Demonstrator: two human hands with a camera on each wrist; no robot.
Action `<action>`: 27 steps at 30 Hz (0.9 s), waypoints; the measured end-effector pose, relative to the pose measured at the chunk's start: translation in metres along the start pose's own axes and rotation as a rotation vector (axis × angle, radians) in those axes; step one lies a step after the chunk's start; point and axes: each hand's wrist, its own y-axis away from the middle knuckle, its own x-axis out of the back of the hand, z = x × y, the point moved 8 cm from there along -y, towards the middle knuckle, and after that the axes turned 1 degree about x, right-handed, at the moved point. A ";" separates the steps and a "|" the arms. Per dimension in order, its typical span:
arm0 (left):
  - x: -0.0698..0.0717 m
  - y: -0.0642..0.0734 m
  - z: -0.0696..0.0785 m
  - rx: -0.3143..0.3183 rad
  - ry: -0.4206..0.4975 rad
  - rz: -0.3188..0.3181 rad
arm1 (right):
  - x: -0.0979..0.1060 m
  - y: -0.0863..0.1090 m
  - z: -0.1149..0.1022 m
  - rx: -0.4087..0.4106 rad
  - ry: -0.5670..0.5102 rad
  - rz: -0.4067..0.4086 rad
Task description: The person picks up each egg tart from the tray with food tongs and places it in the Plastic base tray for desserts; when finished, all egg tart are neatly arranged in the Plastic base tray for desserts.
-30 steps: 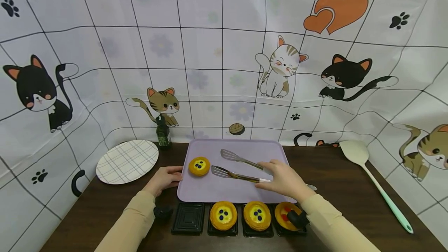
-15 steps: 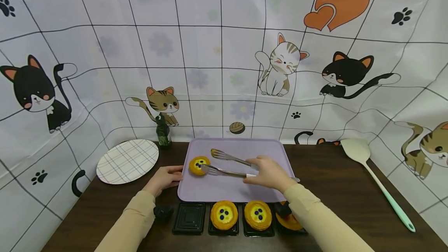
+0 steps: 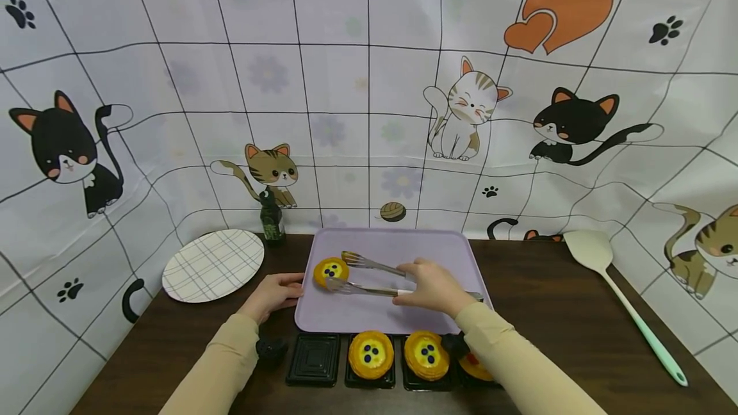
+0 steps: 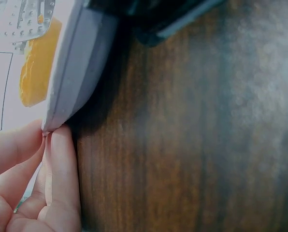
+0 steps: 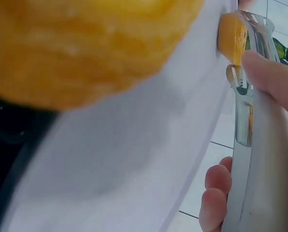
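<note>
My right hand grips metal tongs with pale handles over the lilac tray. The spread tong tips lie around a yellow egg tart with dark dots, on the tray's left side; I cannot tell whether they touch it. Thumb and fingers curl along the tong handles in the right wrist view. My left hand pinches the tray's left rim between thumb and fingers, plain in the left wrist view, where the rim and tart show close up.
Along the tray's front stand black square holders: the left one is bare, and others bear egg tarts. The rightmost tart is partly hidden by my right arm. A checked plate and dark bottle stand left, a green-handled spatula right.
My right hand has moved left with the tongs, bringing their tips from beside the tart to around it. The left hand stays at the tray's rim.
</note>
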 end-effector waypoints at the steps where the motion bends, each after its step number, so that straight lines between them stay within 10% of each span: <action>1: 0.000 0.000 0.000 -0.002 0.000 -0.002 | 0.000 0.000 0.000 0.005 -0.001 0.002; 27: 0.001 -0.002 -0.003 0.010 -0.008 -0.001 | 0.014 0.031 -0.008 0.032 -0.080 0.021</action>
